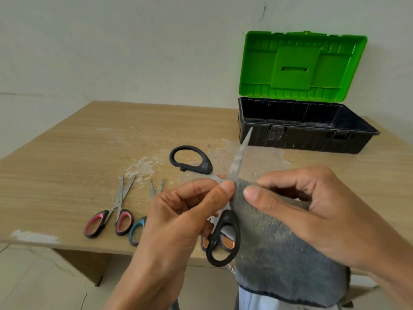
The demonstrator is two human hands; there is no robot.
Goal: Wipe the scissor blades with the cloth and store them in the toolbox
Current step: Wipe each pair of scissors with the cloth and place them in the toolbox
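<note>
Left hand [178, 215] grips scissors [237, 165] at pivot; right hand [317, 211] pinches cloth [279, 242] alongside, apparently touching; blade points toward toolbox [301, 139].

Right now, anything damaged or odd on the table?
Yes. The tabletop has a white, scuffed patch behind the pink-handled scissors, and a white chip at its near edge, far left in view, where the wood finish looks worn off. The black toolbox shows whitish specks inside.

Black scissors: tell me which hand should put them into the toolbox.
Left, probably: the left hand grips the black scissors; the right hand holds the cloth. The toolbox stands open.
</note>
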